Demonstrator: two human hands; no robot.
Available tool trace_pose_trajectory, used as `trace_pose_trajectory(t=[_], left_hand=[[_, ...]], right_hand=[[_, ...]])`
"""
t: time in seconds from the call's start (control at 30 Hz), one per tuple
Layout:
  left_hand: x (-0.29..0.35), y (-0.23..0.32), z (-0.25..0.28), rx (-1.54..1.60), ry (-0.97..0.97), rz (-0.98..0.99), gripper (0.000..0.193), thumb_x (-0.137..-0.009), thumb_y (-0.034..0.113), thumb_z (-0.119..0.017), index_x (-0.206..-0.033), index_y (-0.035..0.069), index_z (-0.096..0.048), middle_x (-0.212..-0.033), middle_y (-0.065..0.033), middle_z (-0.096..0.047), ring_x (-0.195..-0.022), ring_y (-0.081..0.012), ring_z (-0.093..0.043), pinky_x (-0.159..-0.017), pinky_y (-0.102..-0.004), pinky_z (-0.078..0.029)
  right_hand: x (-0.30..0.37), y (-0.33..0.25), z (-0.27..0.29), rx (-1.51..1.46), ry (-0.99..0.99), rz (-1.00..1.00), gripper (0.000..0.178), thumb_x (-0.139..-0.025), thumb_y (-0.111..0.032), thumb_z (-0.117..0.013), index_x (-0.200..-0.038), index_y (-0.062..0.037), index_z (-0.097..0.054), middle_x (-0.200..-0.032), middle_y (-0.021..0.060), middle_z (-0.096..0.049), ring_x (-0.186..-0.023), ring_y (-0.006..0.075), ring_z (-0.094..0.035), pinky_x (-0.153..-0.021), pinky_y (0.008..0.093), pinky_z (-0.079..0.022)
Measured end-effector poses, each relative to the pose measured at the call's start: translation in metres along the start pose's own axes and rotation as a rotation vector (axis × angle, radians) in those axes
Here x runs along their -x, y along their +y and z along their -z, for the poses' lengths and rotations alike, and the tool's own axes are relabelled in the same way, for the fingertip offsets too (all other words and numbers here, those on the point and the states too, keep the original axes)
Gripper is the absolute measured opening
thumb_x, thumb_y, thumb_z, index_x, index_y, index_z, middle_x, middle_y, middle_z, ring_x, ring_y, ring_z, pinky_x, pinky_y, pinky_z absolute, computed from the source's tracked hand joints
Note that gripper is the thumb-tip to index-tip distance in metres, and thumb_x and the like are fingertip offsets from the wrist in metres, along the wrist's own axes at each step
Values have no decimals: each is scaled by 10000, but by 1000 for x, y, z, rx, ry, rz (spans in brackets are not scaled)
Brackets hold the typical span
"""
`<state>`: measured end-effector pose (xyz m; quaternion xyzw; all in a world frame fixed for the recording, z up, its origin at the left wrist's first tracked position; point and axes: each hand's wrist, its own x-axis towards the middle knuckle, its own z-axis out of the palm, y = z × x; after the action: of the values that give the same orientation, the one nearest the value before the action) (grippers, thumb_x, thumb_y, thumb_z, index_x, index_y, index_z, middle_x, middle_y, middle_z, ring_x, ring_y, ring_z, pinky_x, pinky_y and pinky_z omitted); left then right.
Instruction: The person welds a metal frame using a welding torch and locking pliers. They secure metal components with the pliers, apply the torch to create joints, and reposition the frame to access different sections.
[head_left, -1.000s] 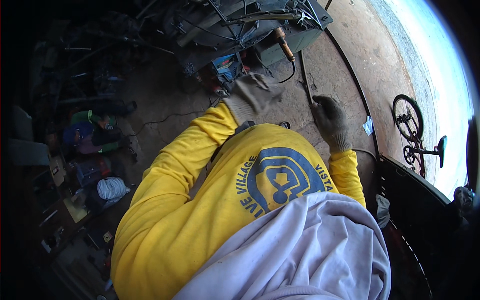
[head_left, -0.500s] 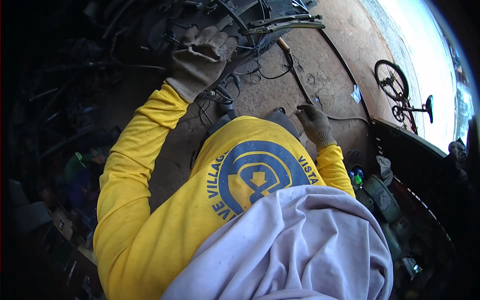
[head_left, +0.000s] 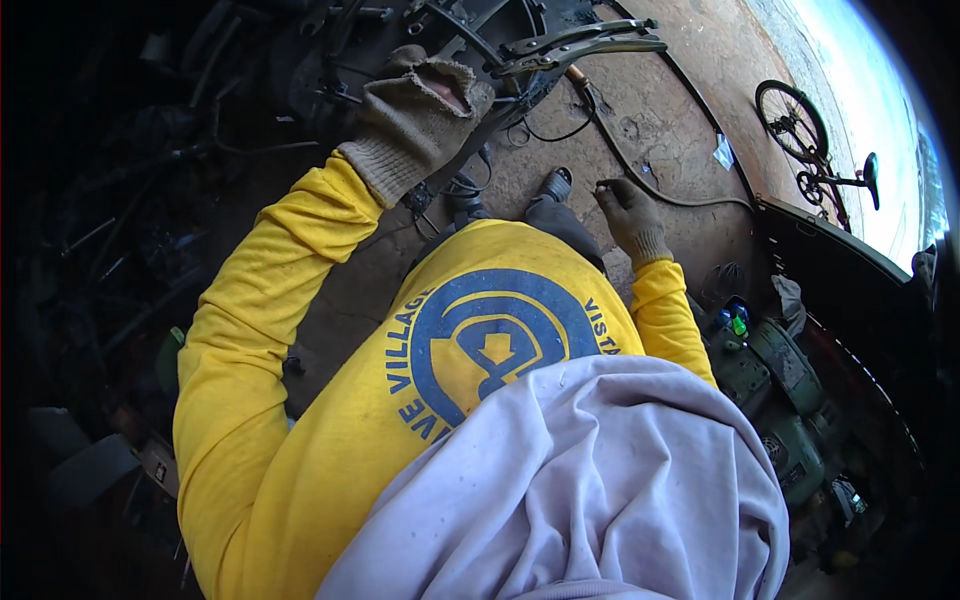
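My left hand, in a worn grey-brown knit glove, is closed at the near edge of a dark metal workpiece. The glove has a torn hole with skin showing through. Its fingers curl out of sight, and what they grip is hidden. Just right of it, locking pliers are fixed at the workpiece's edge. Lower and to the right, over the floor, hangs my right hand, gloved too. Its fingers are drawn together with a tiny tip at their end, too small to name.
A hose or thick cable with a copper-coloured end runs along the brown floor. Thin cables lie under the workpiece. A bicycle stands at the far right. Green machinery sits right of me; dark clutter fills the left.
My left hand has turned slightly, so the glove's hole gapes wider. The right hand remains low at my side. My view has shifted a little, and a sandalled foot now shows.
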<state>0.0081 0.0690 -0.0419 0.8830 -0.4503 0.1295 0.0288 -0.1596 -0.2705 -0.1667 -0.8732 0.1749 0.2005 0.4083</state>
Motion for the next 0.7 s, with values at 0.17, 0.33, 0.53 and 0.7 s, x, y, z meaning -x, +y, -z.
trace_pose_trajectory(t=[0.17, 0.33, 0.53, 0.7], left_hand=[[21, 33, 22, 177, 156, 124, 230, -867, 209, -699, -1094, 179, -715, -1123, -10, -710, -1110, -209, -659, -912, -411, -521], [77, 49, 20, 376, 213, 208, 313, -824, 154, -752, -1134, 133, -719, -1106, -54, -737, -1010, -241, -716, -841, -419, -557], [113, 39, 2, 457, 230, 417, 246, -857, 128, -746, -1093, 62, -725, -983, -119, -751, -817, -304, -738, -705, -392, -584], [84, 27, 16, 557, 346, 441, 215, -901, 156, -733, -1075, 31, -717, -906, -139, -740, -795, -322, -734, -692, -394, -585]], right_hand=[[-6, -23, 2, 46, -56, 51, 357, -992, -332, -651, -1195, -44, -709, -1114, 195, -751, -1033, 315, -731, -885, 390, -552], [9, -17, 4, 108, -89, -20, 360, -989, -344, -648, -1185, -47, -709, -1122, 187, -748, -1059, 318, -721, -895, 403, -546], [17, -15, 5, 260, -151, -46, 386, -995, -387, -630, -1196, -68, -709, -1156, 181, -740, -1093, 340, -706, -921, 416, -537], [15, -14, 7, 220, -130, -72, 397, -995, -406, -628, -1210, -82, -710, -1177, 169, -739, -1103, 318, -706, -931, 402, -531]])
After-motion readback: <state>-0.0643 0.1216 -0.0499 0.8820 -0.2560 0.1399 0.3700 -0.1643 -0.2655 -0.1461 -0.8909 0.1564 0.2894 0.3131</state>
